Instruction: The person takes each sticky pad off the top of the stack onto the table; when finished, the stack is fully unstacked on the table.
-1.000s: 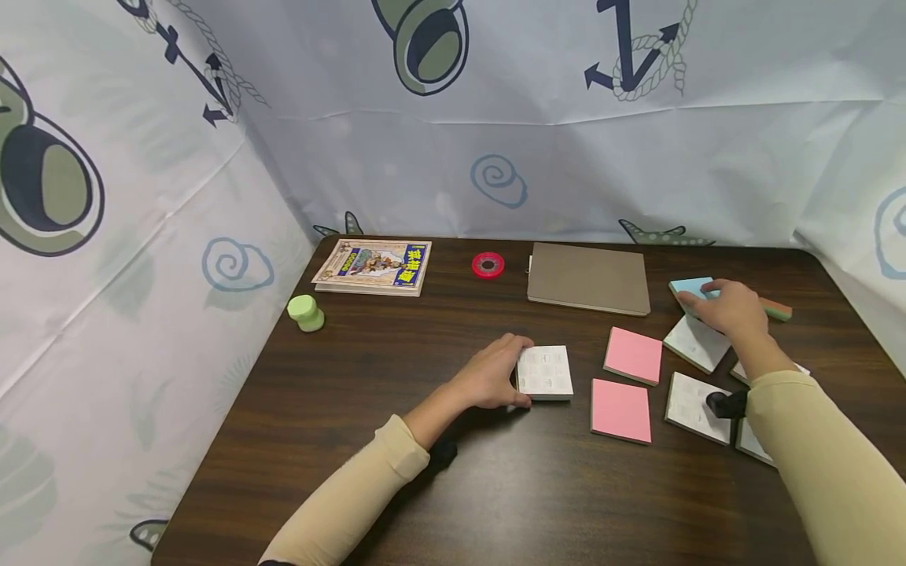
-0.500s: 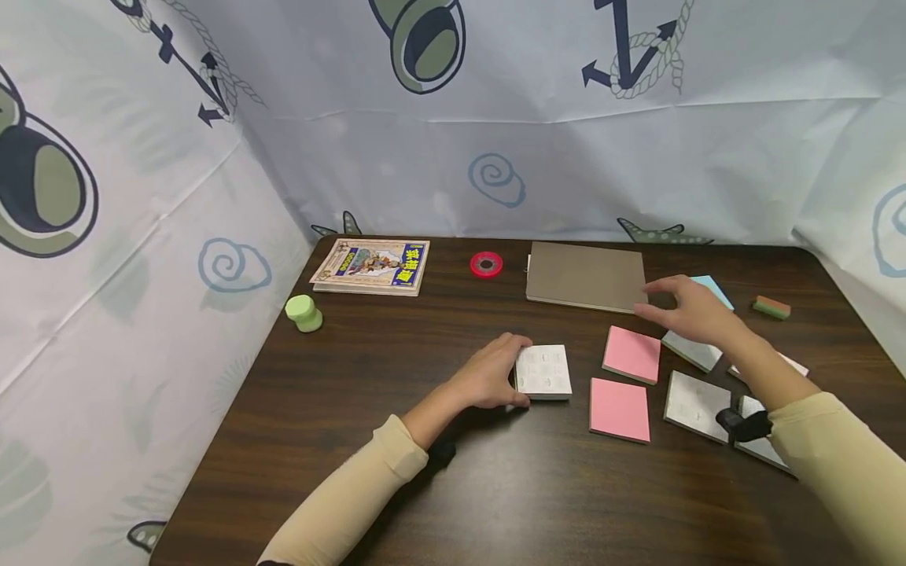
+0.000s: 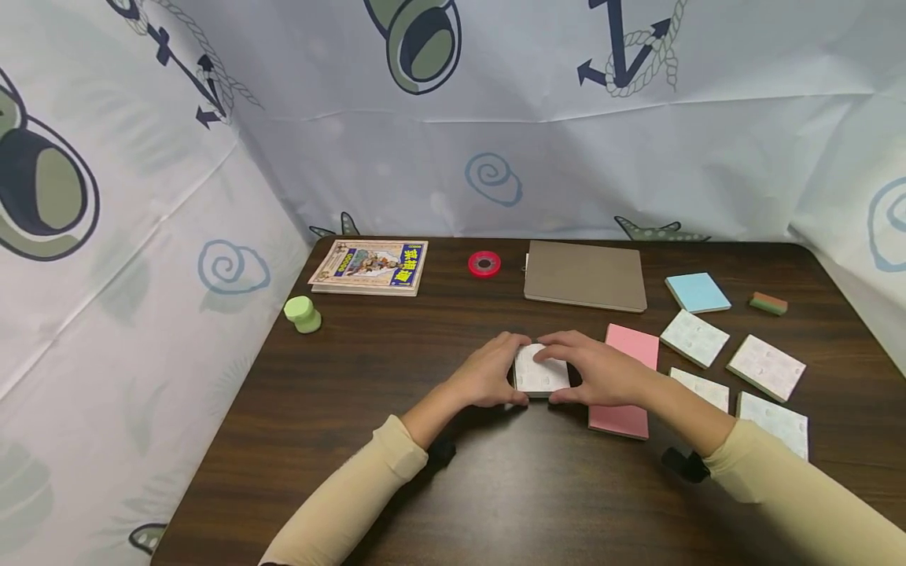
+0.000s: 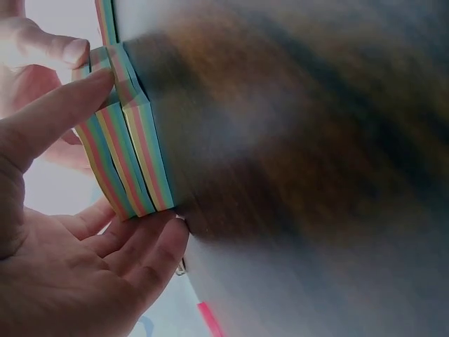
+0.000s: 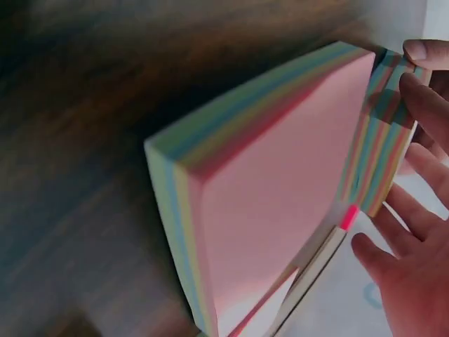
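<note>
A stack of sticky note pads (image 3: 539, 377) with a pale printed top sits mid-table. Its edges show coloured stripes, and the left wrist view reveals three pads in the stack (image 4: 133, 158), slightly out of line. My left hand (image 3: 488, 373) grips its left side, thumb at the near edge and fingers at the far edge. From the right, my right hand (image 3: 602, 371) holds the same stack, thumb near and fingers far, one finger lying over the top. Beneath the right forearm lie two pink sticky note pads (image 3: 633, 344), partly hidden.
Several white-topped pads (image 3: 767, 367) and a blue pad (image 3: 697, 292) lie to the right, beside a small striped block (image 3: 768, 303). Along the back are a grey-brown notebook (image 3: 584, 275), a red tape roll (image 3: 484, 263) and books (image 3: 370, 267). A green knob-shaped object (image 3: 303, 314) stands left.
My right hand has left the blue pad, swept left over the pink pads and reached the stack. My left hand has stayed on the stack.
</note>
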Available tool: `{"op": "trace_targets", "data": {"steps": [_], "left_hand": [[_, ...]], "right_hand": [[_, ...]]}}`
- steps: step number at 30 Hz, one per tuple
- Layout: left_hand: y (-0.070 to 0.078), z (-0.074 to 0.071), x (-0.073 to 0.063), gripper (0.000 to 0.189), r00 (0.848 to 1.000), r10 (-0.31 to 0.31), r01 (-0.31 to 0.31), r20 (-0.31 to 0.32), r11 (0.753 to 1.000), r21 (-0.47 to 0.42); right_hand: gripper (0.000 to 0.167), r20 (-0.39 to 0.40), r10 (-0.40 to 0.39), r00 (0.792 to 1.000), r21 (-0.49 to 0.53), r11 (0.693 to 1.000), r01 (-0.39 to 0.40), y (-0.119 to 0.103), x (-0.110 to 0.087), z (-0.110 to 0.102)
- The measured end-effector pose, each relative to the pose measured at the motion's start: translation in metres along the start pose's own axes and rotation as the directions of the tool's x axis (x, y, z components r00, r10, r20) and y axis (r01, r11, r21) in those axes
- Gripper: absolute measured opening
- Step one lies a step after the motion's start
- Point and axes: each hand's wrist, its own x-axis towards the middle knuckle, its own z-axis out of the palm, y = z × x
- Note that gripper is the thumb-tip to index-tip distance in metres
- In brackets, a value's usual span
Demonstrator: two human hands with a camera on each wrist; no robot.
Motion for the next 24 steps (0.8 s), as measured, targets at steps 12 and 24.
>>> {"op": "trace_targets", "data": {"steps": [12, 24], "left_hand": [[-0.002, 0.001, 0.001, 0.085, 1.000, 0.004, -0.004, -0.001, 1.000, 0.014], [0.000, 0.001, 0.002, 0.085, 1.000, 0.007, -0.006, -0.004, 0.998, 0.056]], "right_hand": [[0.050, -0.027, -0.018, 0.999, 0.040, 0.999, 0.019, -0.002, 0.008, 0.009], [0.048, 0.004, 0.039, 0.999, -0.077, 0.996, -0.038, -0.023, -0.008, -0.017]]}}
